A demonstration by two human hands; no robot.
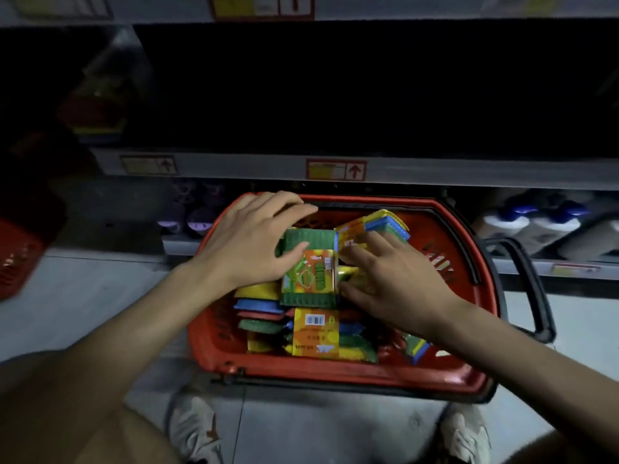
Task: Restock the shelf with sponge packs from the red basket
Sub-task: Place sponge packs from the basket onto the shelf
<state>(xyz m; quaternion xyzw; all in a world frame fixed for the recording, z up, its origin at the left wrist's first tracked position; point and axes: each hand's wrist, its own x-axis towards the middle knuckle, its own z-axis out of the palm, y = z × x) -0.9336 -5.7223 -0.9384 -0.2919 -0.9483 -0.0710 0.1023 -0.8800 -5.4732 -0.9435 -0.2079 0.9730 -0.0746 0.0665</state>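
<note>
A red basket (335,371) sits on the floor in front of me, holding several sponge packs. My left hand (248,239) grips a green pack with an orange label (310,272), thumb across its front and fingers over its top. My right hand (398,283) reaches in beside it and its fingers curl round a yellow pack (350,272). Another pack (385,224) leans at the basket's far side, and a pack showing a barcode (316,333) lies nearer me. The shelf (368,95) above the basket is dark.
The shelf's grey front edge carries a red-and-yellow price tag (336,169). White bottles with blue caps (536,222) stand low on the right, purple items (191,212) low on the left. A second red basket (16,252) is at the far left. My shoes (194,426) are below.
</note>
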